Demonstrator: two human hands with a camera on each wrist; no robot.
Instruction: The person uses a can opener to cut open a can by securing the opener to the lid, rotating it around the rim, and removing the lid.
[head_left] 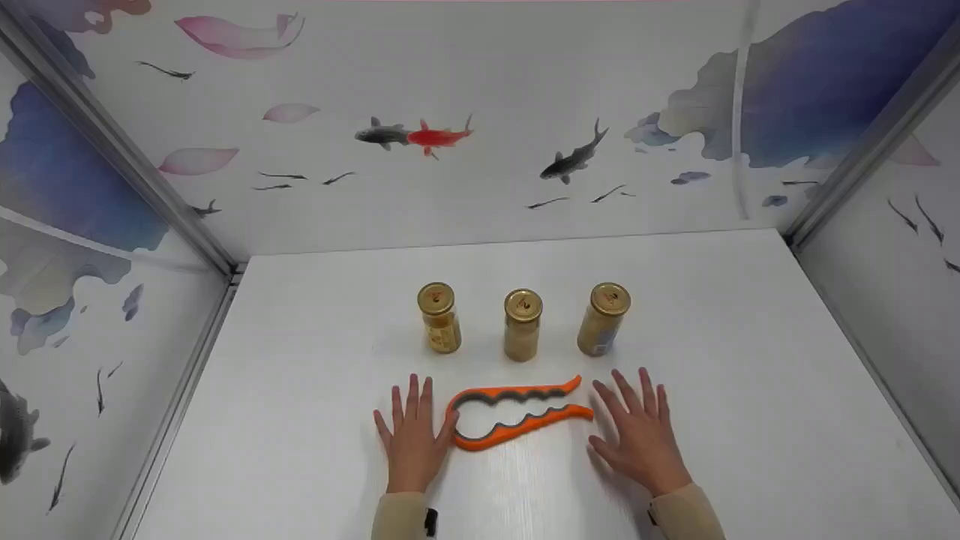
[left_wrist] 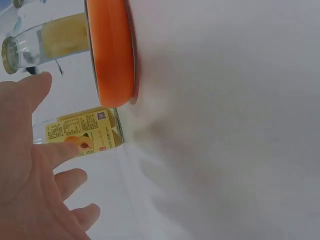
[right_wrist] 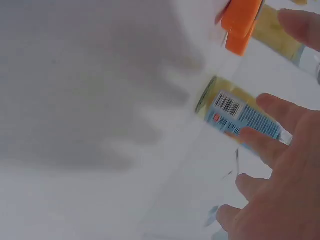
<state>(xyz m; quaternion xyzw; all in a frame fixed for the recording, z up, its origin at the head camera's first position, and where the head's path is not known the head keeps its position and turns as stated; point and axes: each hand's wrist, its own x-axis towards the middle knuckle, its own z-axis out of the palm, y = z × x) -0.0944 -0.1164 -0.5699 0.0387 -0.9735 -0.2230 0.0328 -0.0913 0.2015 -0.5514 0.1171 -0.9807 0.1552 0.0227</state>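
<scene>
An orange jar opener [head_left: 517,430] with scalloped grey inner edges lies on the white table, its loop to the left and its two handles spread to the right. My left hand [head_left: 414,450] is spread flat beside the loop, its thumb overlapping the orange rim in the head view. To the right of the handle ends, my right hand [head_left: 643,442] has its fingers spread and holds nothing. Beyond the opener, three glass jars with gold lids stand upright in a row: a left jar [head_left: 442,331], a middle jar [head_left: 522,339] and a right jar [head_left: 598,331].
Behind the jars rises a pale back wall [head_left: 480,202] printed with fish and petals. Side panels with metal corner posts [head_left: 187,210] flank the white table [head_left: 300,315]. The left jar [left_wrist: 107,127] bears a yellow label, the right jar [right_wrist: 250,117] a blue one with a barcode.
</scene>
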